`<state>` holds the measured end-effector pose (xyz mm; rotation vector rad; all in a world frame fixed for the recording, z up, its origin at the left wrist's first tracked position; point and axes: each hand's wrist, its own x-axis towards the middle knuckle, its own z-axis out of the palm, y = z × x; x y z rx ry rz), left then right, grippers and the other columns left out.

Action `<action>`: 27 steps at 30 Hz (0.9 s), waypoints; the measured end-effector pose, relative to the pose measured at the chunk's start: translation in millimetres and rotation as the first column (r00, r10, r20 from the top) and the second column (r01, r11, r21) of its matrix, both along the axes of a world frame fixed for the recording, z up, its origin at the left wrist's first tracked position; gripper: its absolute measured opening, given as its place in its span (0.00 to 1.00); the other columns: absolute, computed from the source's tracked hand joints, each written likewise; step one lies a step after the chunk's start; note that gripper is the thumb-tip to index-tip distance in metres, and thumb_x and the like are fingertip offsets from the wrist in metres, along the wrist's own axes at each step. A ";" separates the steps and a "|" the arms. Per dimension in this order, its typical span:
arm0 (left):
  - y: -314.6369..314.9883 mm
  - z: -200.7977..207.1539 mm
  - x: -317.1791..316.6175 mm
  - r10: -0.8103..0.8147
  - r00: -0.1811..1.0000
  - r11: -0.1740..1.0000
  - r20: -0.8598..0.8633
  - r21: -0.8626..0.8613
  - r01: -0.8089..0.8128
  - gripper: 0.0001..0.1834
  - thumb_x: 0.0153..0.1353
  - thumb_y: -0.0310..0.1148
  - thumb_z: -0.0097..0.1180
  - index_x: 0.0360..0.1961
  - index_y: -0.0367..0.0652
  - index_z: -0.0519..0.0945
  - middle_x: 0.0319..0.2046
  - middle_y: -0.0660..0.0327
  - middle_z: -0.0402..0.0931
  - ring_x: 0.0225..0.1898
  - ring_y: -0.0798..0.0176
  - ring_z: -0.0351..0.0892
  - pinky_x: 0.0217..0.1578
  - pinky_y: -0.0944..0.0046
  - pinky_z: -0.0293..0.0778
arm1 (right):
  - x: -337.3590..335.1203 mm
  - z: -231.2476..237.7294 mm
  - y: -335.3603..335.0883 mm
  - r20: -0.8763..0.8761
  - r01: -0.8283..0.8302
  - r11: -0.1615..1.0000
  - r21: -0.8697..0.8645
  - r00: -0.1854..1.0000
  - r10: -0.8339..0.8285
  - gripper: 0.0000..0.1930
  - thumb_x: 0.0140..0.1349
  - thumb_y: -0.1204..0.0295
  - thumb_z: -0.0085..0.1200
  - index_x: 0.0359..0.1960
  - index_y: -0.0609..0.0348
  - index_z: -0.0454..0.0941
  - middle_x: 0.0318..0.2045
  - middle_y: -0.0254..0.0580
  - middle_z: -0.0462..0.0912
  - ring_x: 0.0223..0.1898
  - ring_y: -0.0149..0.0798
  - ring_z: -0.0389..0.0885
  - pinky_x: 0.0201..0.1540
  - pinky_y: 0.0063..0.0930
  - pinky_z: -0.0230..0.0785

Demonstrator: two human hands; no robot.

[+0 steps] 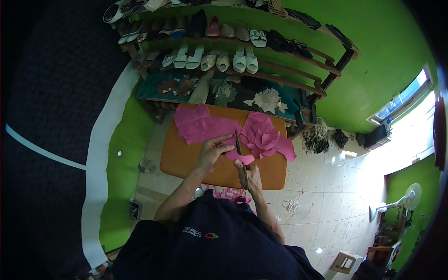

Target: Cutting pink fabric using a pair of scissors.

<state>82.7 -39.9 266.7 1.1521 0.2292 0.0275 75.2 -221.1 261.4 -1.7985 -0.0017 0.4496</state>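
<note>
The right hand [251, 176] is closed around the handles of a pair of dark scissors [238, 144], blades pointing away from the body; the blade gap is too small to read. The left hand [212, 153] pinches a curved pink piece [241, 157], positioned between the hands beside the blades.

Progress: cutting appears to be mid-course. Petal-shaped pink cutouts [261, 135] lie fanned in an overlapping pile to the right; a broad pink sheet [193, 123] to the left apparently remains to be cut. Pink offcuts [231, 192], narrow and curling, lie below the near edge.

Materials: the pink stock is thin, matte and pliable; leather or fabric cannot be determined. The work surface is a smooth orange-brown tabletop [224, 176] with rounded corners. Beyond it, a slatted shoe rack [291, 56] carries open-toed sandals [188, 58] and, lower down, jagged off-white pieces [268, 99].
</note>
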 end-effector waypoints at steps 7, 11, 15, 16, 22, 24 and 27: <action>10.0 -4.8 4.3 -0.050 0.999 0.999 0.002 0.011 0.050 0.25 0.56 0.19 0.65 0.56 0.35 0.79 0.25 0.71 0.76 0.28 0.78 0.76 0.36 0.74 0.76 | 0.9 3.7 -5.2 0.067 -0.001 1.000 -0.012 0.998 0.002 0.33 0.55 0.38 0.62 0.17 0.59 0.74 0.11 0.28 0.67 0.12 0.26 0.67 0.15 0.25 0.58; 12.9 -9.3 6.4 -0.060 0.998 0.997 -0.009 0.043 0.060 0.25 0.56 0.19 0.64 0.57 0.35 0.79 0.25 0.71 0.76 0.28 0.77 0.77 0.36 0.75 0.76 | 2.7 -3.2 -8.6 -0.003 -0.021 0.995 -0.093 1.000 0.020 0.36 0.53 0.36 0.63 0.20 0.65 0.77 0.11 0.35 0.69 0.14 0.29 0.70 0.19 0.30 0.62; 15.6 -10.3 7.0 -0.069 0.998 0.997 -0.004 0.028 0.069 0.24 0.56 0.18 0.63 0.56 0.36 0.79 0.25 0.71 0.76 0.29 0.77 0.78 0.36 0.75 0.76 | 3.7 -7.7 -11.7 -0.033 -0.047 0.983 -0.177 0.999 0.042 0.40 0.54 0.35 0.61 0.18 0.71 0.77 0.09 0.37 0.67 0.16 0.31 0.67 0.21 0.35 0.61; 16.1 -9.6 7.5 -0.073 0.997 0.997 -0.020 0.030 0.073 0.24 0.56 0.18 0.62 0.56 0.36 0.80 0.24 0.71 0.76 0.29 0.77 0.78 0.36 0.76 0.76 | 2.9 -6.8 -12.2 -0.034 -0.044 0.984 -0.175 0.999 0.039 0.40 0.54 0.35 0.61 0.18 0.71 0.77 0.09 0.37 0.67 0.16 0.31 0.67 0.21 0.35 0.61; 19.9 -18.7 7.2 -0.106 0.994 0.994 0.011 0.026 0.106 0.23 0.56 0.18 0.62 0.55 0.36 0.81 0.24 0.72 0.76 0.30 0.77 0.79 0.38 0.76 0.76 | -0.3 -5.9 -17.7 -0.004 -0.057 0.992 -0.110 0.998 0.057 0.41 0.54 0.34 0.60 0.12 0.69 0.70 0.08 0.36 0.63 0.14 0.31 0.65 0.20 0.36 0.59; 17.3 -14.3 6.1 -0.115 0.993 0.992 -0.021 0.056 0.116 0.23 0.55 0.18 0.61 0.54 0.37 0.81 0.23 0.73 0.74 0.27 0.79 0.75 0.35 0.77 0.73 | 0.9 -19.8 -23.9 -0.016 -0.094 0.988 -0.127 0.996 0.092 0.36 0.56 0.40 0.63 0.12 0.63 0.71 0.08 0.33 0.66 0.10 0.29 0.68 0.14 0.29 0.62; 15.9 -15.4 4.7 -0.129 0.989 0.987 -0.075 0.089 0.135 0.23 0.53 0.18 0.61 0.53 0.38 0.82 0.21 0.74 0.73 0.25 0.80 0.71 0.33 0.78 0.70 | -0.8 -10.1 -25.4 -0.087 -0.125 0.981 -0.149 0.990 0.113 0.37 0.58 0.39 0.60 0.12 0.65 0.71 0.09 0.35 0.66 0.12 0.32 0.69 0.17 0.33 0.63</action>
